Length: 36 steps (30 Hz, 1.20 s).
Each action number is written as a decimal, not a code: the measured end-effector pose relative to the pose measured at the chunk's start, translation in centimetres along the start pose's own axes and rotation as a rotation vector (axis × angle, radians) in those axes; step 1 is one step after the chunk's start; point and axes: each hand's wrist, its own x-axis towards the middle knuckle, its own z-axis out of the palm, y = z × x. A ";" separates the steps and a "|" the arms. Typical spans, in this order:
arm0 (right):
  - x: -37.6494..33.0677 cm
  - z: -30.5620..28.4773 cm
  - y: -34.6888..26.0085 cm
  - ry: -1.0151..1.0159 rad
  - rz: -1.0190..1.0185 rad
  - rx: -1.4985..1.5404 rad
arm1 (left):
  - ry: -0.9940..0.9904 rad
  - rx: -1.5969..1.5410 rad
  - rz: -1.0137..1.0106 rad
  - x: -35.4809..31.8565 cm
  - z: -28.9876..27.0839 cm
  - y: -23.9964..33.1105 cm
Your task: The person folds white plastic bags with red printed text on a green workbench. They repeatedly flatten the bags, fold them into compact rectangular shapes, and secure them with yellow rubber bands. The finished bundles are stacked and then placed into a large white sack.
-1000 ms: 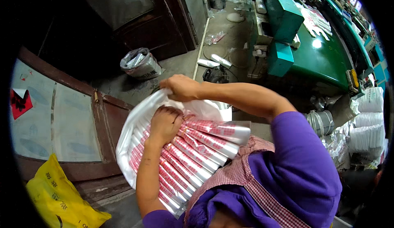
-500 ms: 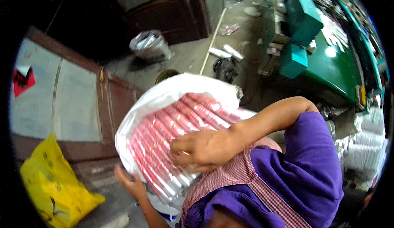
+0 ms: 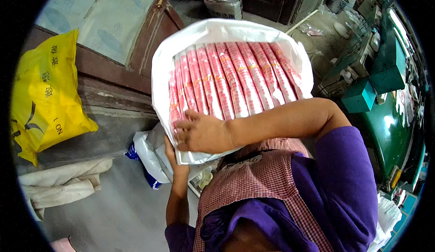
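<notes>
So the big white bag [image 3: 231, 30] is packed: rows of pink-and-red cup stacks [image 3: 231, 77] lie side by side inside it, filling it pretty much edge to edge. It's up off the floor, held tilted against the person's chest, above the checked apron [image 3: 267, 179].

The right hand [image 3: 204, 134] lies flat across the near end of the stacks, fingers [image 3: 186, 126] spread and pressing on the plastic rather than curled around anything, more a steadying palm than a grip. The left hand [image 3: 174, 161] is tucked under the bag's lower edge and mostly hidden, so I honestly can't tell how its fingers are set; it looks like it carries the weight from below.

As far as progress goes, I'd say the filling part is done, since there's no room for another row that I can see. The bag's mouth is out of sight from this angle, so whether it's closed is anyone's guess. The bag hasn't been put down anywhere.

Around it: a yellow sack [image 3: 50, 89] leaning by the wooden door [image 3: 136, 48] on the left, some more white bags [image 3: 149, 154] on the floor just below, a grey bag [image 3: 222, 0] further off, and a green machine [image 3: 385, 84] over on the right.
</notes>
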 end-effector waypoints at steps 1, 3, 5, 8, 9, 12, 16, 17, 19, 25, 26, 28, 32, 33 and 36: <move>0.6 -0.3 0.3 -0.006 0.014 0.026 | 0.031 -0.046 0.079 -0.6 0.2 2.8; 1.5 -1.6 0.8 -0.045 0.048 0.010 | 0.085 -0.114 0.079 -1.0 -0.5 5.5; 3.0 -1.0 0.9 -0.275 0.075 -0.035 | 0.094 -0.160 0.086 -0.6 -1.1 8.6; 2.7 3.6 1.7 -0.341 0.046 0.046 | -0.049 -0.056 0.245 2.6 1.3 14.6; 2.5 4.4 2.4 -0.216 0.032 0.219 | -0.103 0.039 0.317 3.1 2.6 16.8; 2.9 3.0 4.3 -0.226 0.187 0.639 | -0.081 -0.019 0.211 4.8 1.8 15.6; -2.3 -4.1 6.6 -0.045 0.249 0.382 | -0.029 0.375 0.390 5.9 -4.8 10.5; -5.0 -5.6 6.9 0.205 0.366 0.346 | 0.010 0.396 0.444 6.1 -6.0 10.8; -12.0 -9.3 8.0 0.514 0.643 0.422 | -0.104 0.288 0.630 6.9 -5.1 13.6; -28.5 -0.8 2.4 0.693 1.222 0.703 | -1.127 0.498 1.159 10.9 13.8 22.5; -28.3 2.2 1.5 0.890 1.074 1.010 | -1.235 0.574 1.237 10.1 16.5 22.7; -26.6 1.4 1.0 1.055 0.941 1.505 | -1.335 0.621 1.362 9.4 21.1 20.5; -25.5 3.9 1.5 1.280 0.775 1.808 | -1.516 0.703 1.334 7.2 27.1 15.3; -25.4 4.7 2.0 1.201 0.845 1.471 | -1.530 0.651 1.344 7.1 27.3 14.8; -24.0 2.0 2.6 0.780 1.321 0.688 | -1.543 0.416 1.420 7.8 25.8 13.9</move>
